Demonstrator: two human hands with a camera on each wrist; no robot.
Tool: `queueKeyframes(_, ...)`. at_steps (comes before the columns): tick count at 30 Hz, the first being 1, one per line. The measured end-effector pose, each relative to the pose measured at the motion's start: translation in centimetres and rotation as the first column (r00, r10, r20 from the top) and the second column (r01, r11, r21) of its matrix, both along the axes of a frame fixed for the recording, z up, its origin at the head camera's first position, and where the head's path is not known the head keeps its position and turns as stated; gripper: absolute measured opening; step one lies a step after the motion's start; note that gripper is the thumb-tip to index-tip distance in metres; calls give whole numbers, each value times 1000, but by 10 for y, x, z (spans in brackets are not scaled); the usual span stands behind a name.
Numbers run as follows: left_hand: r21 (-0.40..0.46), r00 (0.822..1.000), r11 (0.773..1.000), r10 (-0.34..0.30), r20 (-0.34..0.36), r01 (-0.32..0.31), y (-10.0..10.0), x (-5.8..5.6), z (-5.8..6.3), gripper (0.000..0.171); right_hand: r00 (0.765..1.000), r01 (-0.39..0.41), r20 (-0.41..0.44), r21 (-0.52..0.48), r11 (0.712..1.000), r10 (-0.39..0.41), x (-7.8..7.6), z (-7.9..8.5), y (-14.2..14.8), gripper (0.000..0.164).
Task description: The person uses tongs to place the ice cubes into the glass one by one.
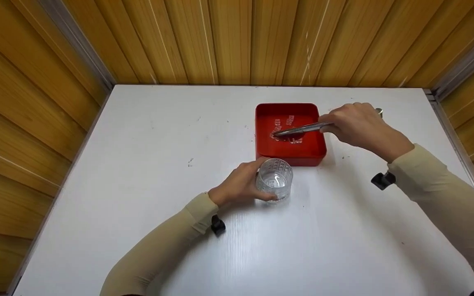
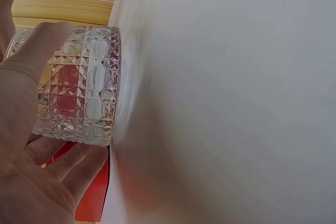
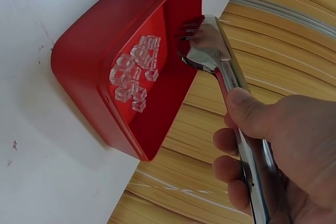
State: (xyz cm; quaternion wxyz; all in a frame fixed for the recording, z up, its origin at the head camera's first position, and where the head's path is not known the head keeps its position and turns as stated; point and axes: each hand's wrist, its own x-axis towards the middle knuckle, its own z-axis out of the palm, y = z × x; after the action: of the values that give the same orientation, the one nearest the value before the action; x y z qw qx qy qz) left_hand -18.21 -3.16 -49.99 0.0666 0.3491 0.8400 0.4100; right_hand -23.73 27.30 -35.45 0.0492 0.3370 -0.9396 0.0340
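Note:
My left hand (image 1: 243, 183) holds a cut-glass tumbler (image 1: 275, 179) upright on the table, thumb on the near side and fingers around the far side. Square facets cover the tumbler's wall (image 2: 68, 87) in the left wrist view. In my right hand (image 1: 354, 125) is a pair of metal tongs (image 3: 236, 85), gripped between thumb and fingers. Their tips reach over a red square box (image 1: 290, 161) behind the tumbler. Several clear ice-like cubes (image 3: 131, 74) lie on the box's floor, and the tongs' fork-like end stands above them, with no cube visible between the tips.
The white table (image 1: 171, 144) has small dark marks on its surface. Wood-patterned panels (image 1: 237, 41) rise behind it and at both sides. Black wrist cameras (image 1: 218, 225) hang beneath both sleeves. The box stands close against the left fingertips.

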Motion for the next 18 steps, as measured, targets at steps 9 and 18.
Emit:
queueKeyframes(9,15,1000,1000,-12,17,12,-2,-1,1,93,999,-21,-26,-58,998,19,12,8,5,15)
queueKeyframes(18,35,999,999,-39,34,38,-4,-2,1,96,993,-94,-84,-105,990,86,28,10,6,20)
